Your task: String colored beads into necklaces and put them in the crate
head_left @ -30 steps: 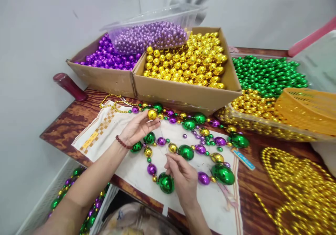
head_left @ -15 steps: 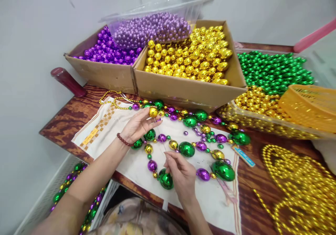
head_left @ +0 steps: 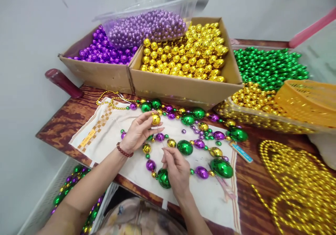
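Note:
Between the thumb and fingers of my left hand [head_left: 138,128] is a round gold bead [head_left: 155,119]. My right hand [head_left: 176,170] pinches a thin pale thread [head_left: 161,139], which runs up to the gold bead. Around and beneath both hands lies a strand of green, purple and gold beads on a white cloth [head_left: 126,172]. A large green bead [head_left: 164,178] of this strand is right beside my right hand, partly covered by it. Another green bead [head_left: 185,147] lies farther right. Small loose beads [head_left: 206,133] are scattered on the cloth.
Cardboard boxes of purple beads [head_left: 105,49] and gold beads [head_left: 181,56] stand at the back, a clear tub [head_left: 147,27] on top. To the right are green beads [head_left: 270,65], a yellow basket [head_left: 307,102] and gold bead strings [head_left: 304,186]. A dark red bottle [head_left: 64,83] stands left.
My left hand has come down slightly toward my right hand with the gold bead, and the thread between them is shorter. The whole view has shifted a little.

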Demonstrator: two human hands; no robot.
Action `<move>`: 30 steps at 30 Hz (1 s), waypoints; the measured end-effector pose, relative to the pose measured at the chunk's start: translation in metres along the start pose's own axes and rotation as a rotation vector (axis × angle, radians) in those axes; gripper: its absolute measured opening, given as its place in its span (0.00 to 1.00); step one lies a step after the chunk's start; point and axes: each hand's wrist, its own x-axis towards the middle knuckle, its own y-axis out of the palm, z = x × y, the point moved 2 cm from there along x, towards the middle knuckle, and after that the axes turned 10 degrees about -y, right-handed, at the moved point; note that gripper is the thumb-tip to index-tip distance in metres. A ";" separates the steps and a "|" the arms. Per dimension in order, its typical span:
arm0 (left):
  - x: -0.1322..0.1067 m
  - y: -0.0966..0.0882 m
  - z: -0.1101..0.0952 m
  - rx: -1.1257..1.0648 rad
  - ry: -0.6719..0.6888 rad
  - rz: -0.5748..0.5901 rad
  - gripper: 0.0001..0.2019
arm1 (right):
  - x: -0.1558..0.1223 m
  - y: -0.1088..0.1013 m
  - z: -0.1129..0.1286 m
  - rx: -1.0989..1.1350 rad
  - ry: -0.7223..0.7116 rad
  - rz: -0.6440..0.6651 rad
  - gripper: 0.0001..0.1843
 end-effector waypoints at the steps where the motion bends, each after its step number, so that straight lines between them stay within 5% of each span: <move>1: -0.002 0.000 0.002 0.014 0.011 -0.013 0.14 | 0.001 0.000 0.000 -0.006 -0.003 0.000 0.11; 30: -0.001 -0.002 0.001 0.082 0.033 -0.136 0.13 | 0.005 0.003 0.007 -0.052 -0.045 0.002 0.11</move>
